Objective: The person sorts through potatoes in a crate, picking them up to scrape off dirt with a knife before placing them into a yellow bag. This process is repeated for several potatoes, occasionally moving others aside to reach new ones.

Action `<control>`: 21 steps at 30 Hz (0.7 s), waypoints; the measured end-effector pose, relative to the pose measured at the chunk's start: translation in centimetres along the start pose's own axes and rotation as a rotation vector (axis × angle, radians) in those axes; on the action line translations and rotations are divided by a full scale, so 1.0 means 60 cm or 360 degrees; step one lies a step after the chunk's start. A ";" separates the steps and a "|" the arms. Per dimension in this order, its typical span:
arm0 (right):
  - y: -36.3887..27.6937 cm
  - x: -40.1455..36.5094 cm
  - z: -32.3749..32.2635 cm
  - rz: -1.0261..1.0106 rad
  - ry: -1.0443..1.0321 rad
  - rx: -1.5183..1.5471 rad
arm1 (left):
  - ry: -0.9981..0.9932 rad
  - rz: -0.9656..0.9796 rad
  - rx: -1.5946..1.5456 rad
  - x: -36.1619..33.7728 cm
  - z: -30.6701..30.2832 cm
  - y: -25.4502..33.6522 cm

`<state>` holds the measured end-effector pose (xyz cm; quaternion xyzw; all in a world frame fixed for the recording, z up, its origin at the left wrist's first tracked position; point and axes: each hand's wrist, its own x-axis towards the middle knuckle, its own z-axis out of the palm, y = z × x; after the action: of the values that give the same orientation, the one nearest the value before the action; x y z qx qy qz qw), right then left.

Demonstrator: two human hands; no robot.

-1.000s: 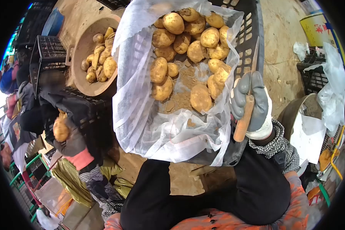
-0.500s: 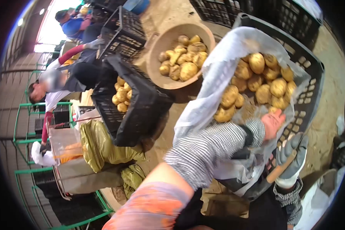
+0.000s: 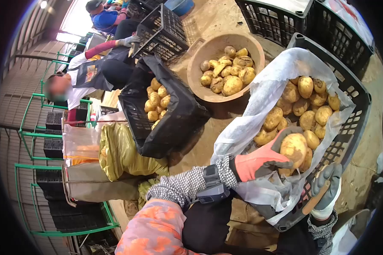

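Note:
My left hand (image 3: 259, 159), in a pink and grey glove, is closed around a large potato (image 3: 293, 145). It is above the near part of a black crate (image 3: 356, 123) lined with white cloth (image 3: 242, 117). More potatoes (image 3: 307, 91) are piled in that crate. By the crate's near right edge, my right hand (image 3: 327, 182), in a grey glove, is closed on a wooden-handled tool (image 3: 315, 198). The tool's working end cannot be made out.
A tan basin (image 3: 194, 83) of potatoes stands beyond the crate. To its left is a black-lined crate (image 3: 174, 127) of potatoes, near a yellow-green sack (image 3: 119, 148). Black crates (image 3: 270, 19) stand at the back. Two other people (image 3: 102, 76) sit at upper left.
My left hand has turned over and drawn back from the crate's right side, and now holds a potato. My right hand keeps the wooden-handled tool. The whole view has shifted slightly.

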<state>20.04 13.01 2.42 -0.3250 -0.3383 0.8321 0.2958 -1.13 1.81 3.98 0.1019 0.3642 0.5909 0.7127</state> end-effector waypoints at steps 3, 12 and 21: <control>-0.008 -0.012 -0.014 0.0394 -0.0043 -0.0216 | 0.0060 0.0226 0.0516 -0.021 -0.031 -0.024; -0.002 -0.004 0.015 0.0696 -0.0484 -0.0322 | 0.0049 0.0000 0.0243 -0.004 -0.005 -0.026; -0.007 0.001 0.025 0.0714 -0.0338 -0.0518 | -0.0027 -0.0119 -0.0096 0.004 0.000 -0.033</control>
<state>19.05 12.74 3.56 -0.3460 -0.4161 0.8408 0.0115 0.42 1.48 2.72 0.0718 0.3438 0.5736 0.7400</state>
